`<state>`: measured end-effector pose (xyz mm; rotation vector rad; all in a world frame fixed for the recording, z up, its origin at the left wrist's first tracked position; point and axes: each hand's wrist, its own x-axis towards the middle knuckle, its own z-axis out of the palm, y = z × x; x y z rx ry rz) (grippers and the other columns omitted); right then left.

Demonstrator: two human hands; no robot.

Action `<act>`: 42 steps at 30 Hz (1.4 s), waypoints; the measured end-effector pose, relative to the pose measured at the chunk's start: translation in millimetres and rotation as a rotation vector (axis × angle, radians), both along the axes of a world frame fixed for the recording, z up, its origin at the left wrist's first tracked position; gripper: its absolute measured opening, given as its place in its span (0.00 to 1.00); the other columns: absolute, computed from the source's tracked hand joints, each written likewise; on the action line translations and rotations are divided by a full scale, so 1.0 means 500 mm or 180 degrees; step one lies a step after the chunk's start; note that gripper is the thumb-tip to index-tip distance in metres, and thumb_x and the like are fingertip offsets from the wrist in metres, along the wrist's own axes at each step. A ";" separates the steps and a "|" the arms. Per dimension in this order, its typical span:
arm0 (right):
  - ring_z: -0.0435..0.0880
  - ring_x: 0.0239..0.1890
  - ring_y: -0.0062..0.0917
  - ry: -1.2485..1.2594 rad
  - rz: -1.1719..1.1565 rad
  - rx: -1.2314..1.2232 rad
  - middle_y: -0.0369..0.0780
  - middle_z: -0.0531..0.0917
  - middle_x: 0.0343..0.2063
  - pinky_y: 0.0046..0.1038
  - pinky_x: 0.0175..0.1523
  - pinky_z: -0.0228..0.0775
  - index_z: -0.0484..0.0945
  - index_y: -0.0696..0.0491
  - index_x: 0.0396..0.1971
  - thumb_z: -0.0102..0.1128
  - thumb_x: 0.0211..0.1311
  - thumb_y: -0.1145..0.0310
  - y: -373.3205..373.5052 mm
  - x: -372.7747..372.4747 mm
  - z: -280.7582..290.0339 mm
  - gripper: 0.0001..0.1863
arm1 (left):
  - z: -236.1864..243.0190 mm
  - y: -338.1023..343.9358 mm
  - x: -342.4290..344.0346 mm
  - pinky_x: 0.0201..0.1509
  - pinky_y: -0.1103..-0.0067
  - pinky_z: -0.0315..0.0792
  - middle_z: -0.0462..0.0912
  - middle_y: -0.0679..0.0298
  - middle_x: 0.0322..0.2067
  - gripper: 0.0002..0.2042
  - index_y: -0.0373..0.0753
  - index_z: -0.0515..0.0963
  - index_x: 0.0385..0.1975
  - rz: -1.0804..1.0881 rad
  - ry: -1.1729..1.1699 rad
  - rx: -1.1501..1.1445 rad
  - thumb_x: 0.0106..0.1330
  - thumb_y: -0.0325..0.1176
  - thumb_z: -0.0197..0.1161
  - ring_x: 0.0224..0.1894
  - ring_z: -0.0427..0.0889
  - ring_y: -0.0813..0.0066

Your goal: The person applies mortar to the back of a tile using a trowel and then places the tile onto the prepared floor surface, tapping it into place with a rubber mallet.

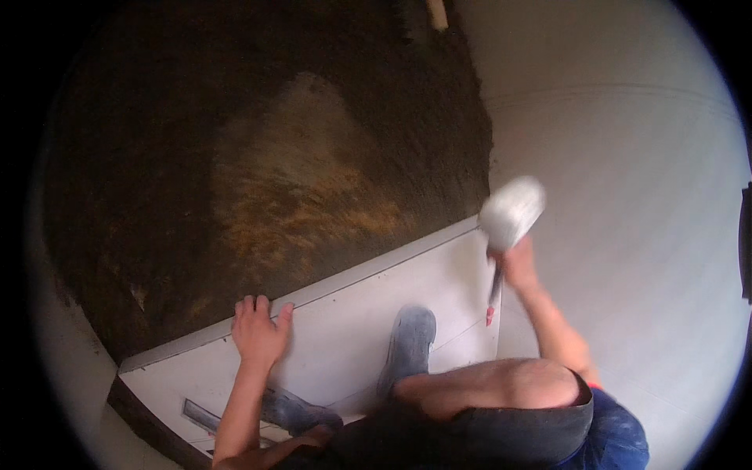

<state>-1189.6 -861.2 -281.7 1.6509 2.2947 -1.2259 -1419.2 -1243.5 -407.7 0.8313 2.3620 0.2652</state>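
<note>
My right hand (518,265) grips a white-headed mallet (495,286) by its dark handle, which has a red end. The pale head is slightly blurred and is raised near the right end of the white tiles. My left hand (262,332) lies with fingers spread on the white tile surface (345,337), its fingertips reaching over the long pale strip (313,291) along the tiles' far edge. Beyond that strip spreads a dark, rough bed of mortar or soil (157,196).
My grey shoes (409,345) rest on the tiles. A flat grey bar-like tool (200,415) lies at lower left, beside my left forearm. A pale wall (627,196) rises on the right. A light-coloured handle-like piece (438,14) shows at the top edge.
</note>
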 end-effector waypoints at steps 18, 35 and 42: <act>0.56 0.14 0.21 0.1164 -0.1029 -0.1811 0.29 0.58 0.13 0.29 0.22 0.50 0.63 0.44 0.20 0.55 0.65 0.63 0.022 -0.363 -0.324 0.15 | 0.003 0.013 -0.009 0.51 0.59 0.70 0.75 0.49 0.44 0.25 0.36 0.78 0.39 0.0000 -0.0162 -0.0081 0.63 0.57 0.59 0.52 0.72 0.50; 0.60 0.13 0.23 0.1008 -0.1036 -0.2031 0.31 0.61 0.12 0.30 0.20 0.54 0.67 0.47 0.20 0.56 0.64 0.64 0.005 -0.374 -0.331 0.13 | 0.024 0.040 -0.044 0.55 0.57 0.69 0.74 0.47 0.46 0.27 0.34 0.78 0.40 -0.0215 -0.0661 -0.0437 0.67 0.58 0.55 0.53 0.71 0.45; 0.58 0.12 0.23 0.1044 -0.1050 -0.2103 0.31 0.61 0.11 0.31 0.20 0.50 0.63 0.46 0.16 0.57 0.63 0.64 -0.001 -0.383 -0.299 0.17 | 0.020 0.036 -0.041 0.55 0.56 0.68 0.74 0.47 0.45 0.27 0.34 0.78 0.41 -0.0205 -0.0721 -0.0529 0.66 0.57 0.56 0.53 0.71 0.46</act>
